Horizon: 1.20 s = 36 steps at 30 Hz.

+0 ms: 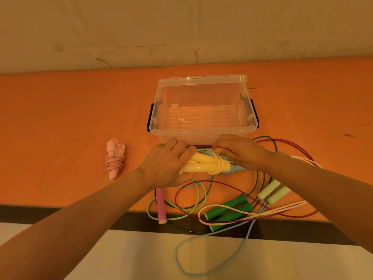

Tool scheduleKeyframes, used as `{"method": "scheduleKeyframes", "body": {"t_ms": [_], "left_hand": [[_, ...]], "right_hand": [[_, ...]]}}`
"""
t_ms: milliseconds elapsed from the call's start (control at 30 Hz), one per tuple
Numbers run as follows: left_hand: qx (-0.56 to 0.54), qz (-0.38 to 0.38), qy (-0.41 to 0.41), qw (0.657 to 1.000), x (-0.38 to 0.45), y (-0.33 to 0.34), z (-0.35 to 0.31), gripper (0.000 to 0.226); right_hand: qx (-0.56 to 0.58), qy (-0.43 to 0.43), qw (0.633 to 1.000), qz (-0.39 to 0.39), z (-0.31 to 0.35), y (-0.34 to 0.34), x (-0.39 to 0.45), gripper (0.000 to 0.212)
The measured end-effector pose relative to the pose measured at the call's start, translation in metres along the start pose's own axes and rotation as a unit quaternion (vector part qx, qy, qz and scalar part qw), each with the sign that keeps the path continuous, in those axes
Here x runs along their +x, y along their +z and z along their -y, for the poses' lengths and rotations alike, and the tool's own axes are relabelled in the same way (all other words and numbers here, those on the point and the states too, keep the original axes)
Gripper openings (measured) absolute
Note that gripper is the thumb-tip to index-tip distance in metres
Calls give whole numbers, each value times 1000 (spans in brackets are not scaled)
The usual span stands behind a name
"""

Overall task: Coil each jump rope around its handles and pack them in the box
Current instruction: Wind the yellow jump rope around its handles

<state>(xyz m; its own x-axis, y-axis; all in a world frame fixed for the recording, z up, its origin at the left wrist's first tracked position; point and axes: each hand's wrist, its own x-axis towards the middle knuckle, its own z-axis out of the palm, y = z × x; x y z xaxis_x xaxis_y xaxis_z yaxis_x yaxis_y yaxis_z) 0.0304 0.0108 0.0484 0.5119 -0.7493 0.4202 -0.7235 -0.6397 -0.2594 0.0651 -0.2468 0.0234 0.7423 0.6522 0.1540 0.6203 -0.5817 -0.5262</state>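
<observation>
My left hand (168,163) grips the two yellow handles (201,164) of a jump rope, held side by side just in front of the clear plastic box (159,118). My right hand (240,151) pinches the pale yellow rope (220,165), which wraps a few turns around the handles' right end. The box stands open with nothing inside, its lid (202,79) behind it. A pink rope (115,158), coiled around its handles, lies to the left on the orange table (70,110).
Several loose ropes tangle at the table's near edge: green handles (228,211), pale green handles (272,193), a pink handle (161,206), a light blue handle (232,170), a dark red cord (282,142). A light blue rope (181,265) hangs over the edge.
</observation>
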Motion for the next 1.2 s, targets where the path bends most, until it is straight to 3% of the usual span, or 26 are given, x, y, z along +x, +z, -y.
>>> {"method": "scheduleKeyframes", "body": {"t_ms": [200,333,467,667,767,833,1000,1133,1200], "left_hand": [[-19,-36,-14,999,0,-4,2,51],[-69,-70,-131,987,6,-3,1,43],[-158,-82,-230,957,17,-3,-5,44],[-157,-86,-159,971,15,1,-4,40],[-149,-90,-134,975,10,2,-2,40],[-139,-94,-145,975,12,2,-1,40],[-108,-75,-248,960,21,1,-2,44],[-91,-43,-398,912,30,-3,10,43],[-82,-23,-442,893,32,-5,22,43]], "right_hand": [[36,22,999,-6,2,5,3,47],[79,72,992,-74,4,7,1,53],[108,152,978,-93,14,5,17,38],[66,141,986,-57,20,11,20,55],[-11,165,986,-15,16,5,21,41],[-43,156,985,-58,15,8,19,32],[106,173,973,-108,22,20,21,35],[21,155,987,-47,14,26,7,25],[-11,154,987,-49,11,28,-1,32]]}}
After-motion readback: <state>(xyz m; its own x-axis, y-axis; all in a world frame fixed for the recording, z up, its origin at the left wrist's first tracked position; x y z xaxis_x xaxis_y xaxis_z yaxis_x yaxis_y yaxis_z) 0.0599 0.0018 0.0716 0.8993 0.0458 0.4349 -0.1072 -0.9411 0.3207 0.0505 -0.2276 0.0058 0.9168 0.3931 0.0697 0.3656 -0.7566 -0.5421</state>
